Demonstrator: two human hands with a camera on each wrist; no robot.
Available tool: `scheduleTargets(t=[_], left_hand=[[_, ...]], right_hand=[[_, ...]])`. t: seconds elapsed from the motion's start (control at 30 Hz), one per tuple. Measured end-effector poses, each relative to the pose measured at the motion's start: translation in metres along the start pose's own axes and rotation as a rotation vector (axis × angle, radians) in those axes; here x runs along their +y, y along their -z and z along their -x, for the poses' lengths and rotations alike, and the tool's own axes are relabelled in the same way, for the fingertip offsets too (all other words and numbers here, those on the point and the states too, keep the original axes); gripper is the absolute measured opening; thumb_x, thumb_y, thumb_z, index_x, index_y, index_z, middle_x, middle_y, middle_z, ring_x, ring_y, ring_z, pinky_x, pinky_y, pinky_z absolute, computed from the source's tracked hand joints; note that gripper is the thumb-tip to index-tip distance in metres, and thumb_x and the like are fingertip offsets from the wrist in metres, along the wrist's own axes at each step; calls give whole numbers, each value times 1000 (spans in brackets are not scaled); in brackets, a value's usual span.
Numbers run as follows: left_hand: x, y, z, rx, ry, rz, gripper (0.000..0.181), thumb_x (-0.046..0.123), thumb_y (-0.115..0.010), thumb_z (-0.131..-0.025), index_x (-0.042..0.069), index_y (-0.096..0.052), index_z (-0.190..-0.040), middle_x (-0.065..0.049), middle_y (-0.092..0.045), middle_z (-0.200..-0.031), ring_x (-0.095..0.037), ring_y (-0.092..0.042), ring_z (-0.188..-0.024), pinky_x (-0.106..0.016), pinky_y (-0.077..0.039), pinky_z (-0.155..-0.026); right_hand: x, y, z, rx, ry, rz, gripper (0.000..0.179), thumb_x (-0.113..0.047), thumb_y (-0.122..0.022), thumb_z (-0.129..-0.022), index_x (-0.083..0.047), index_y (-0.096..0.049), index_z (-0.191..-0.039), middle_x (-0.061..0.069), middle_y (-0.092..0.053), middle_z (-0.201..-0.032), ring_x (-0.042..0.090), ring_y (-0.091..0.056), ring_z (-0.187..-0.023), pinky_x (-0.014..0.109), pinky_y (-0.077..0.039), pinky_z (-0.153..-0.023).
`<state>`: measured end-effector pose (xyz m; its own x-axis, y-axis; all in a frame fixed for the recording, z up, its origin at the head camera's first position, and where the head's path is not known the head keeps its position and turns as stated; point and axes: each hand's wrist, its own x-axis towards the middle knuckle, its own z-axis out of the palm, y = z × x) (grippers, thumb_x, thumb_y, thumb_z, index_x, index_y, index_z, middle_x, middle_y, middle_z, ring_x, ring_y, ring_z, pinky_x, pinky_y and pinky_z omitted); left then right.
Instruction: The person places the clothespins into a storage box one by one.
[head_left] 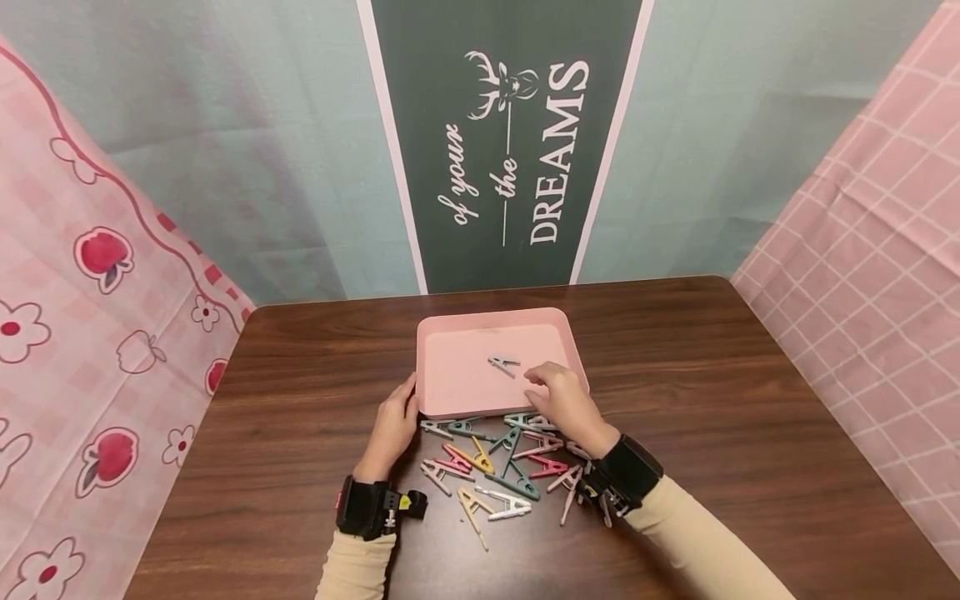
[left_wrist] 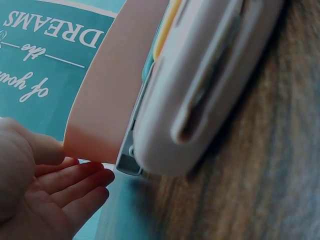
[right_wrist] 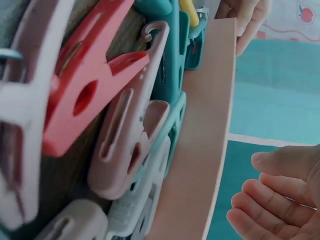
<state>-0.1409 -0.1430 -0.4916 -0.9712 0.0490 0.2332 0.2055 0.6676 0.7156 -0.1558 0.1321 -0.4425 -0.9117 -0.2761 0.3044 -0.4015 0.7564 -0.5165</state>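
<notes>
A shallow pink tray (head_left: 456, 375) lies on the table with one grey-blue clothespin (head_left: 504, 365) inside it. My left hand (head_left: 393, 427) rests against the tray's left side near the front corner. In the left wrist view its thumb touches the tray wall, and its fingers (left_wrist: 82, 182) extend straight beside it. Over the tray's front right part hovers my right hand (head_left: 566, 404), fingers loosely bent, holding nothing. Below that hand and along the tray's front edge lies a loose pile of clothespins, among them a yellow one (head_left: 476, 457) and a red one (head_left: 547, 467).
Nearest the front of the pile are a cream clothespin (head_left: 474, 510) and a white clothespin (head_left: 506, 505). Behind the brown wooden table (head_left: 720, 400) hangs a cloth with lettering (head_left: 517, 167). Pink patterned cloths stand at the left and right.
</notes>
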Motion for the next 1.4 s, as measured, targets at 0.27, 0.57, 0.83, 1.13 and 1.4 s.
scheduleTargets(t=[0.27, 0.57, 0.83, 1.13, 1.4], left_hand=[[1, 3, -1, 8, -3, -6, 40, -3, -50, -95, -13, -48, -134, -33, -55, -133, -44, -55, -124, -54, -46, -104], [1, 2, -2, 8, 4, -9, 40, -3, -49, -95, -13, -48, -134, -32, -55, -133, -44, -54, -125, -53, -46, -104], [0, 1, -4, 10, 4, -2, 40, -3, -49, -95, -13, -48, -134, -32, -55, -134, -44, -54, -125, -53, -45, -105], [0, 0, -2, 5, 11, 5, 40, -2, -50, -95, -13, -48, -134, -32, -55, -134, -44, -54, -125, -53, -46, -105], [1, 0, 0, -14, 32, 9, 41, -2, -49, -96, -12, -47, -135, -32, -53, -135, -43, -53, -126, -53, -45, -106]], right_hand=[[4, 10, 14, 12, -8, 25, 22, -5, -76, -78, 1, -70, -98, 14, -71, -92, 26, -70, -86, 36, -61, -73], [6, 14, 22, 21, 19, 40, 23, -4, -78, -76, 1, -70, -96, 14, -71, -90, 25, -70, -83, 37, -61, -72], [-4, 9, 27, -44, 125, 82, 22, -3, -78, -75, -3, -70, -96, 8, -71, -92, 19, -69, -85, 35, -59, -74], [-10, -7, 31, -183, 373, 96, 20, 1, -73, -77, -2, -70, -96, 6, -71, -90, 17, -67, -86, 32, -58, -76], [-11, -17, 35, -242, 501, 162, 22, 2, -74, -76, -6, -69, -96, 3, -67, -90, 14, -66, -85, 26, -57, -74]])
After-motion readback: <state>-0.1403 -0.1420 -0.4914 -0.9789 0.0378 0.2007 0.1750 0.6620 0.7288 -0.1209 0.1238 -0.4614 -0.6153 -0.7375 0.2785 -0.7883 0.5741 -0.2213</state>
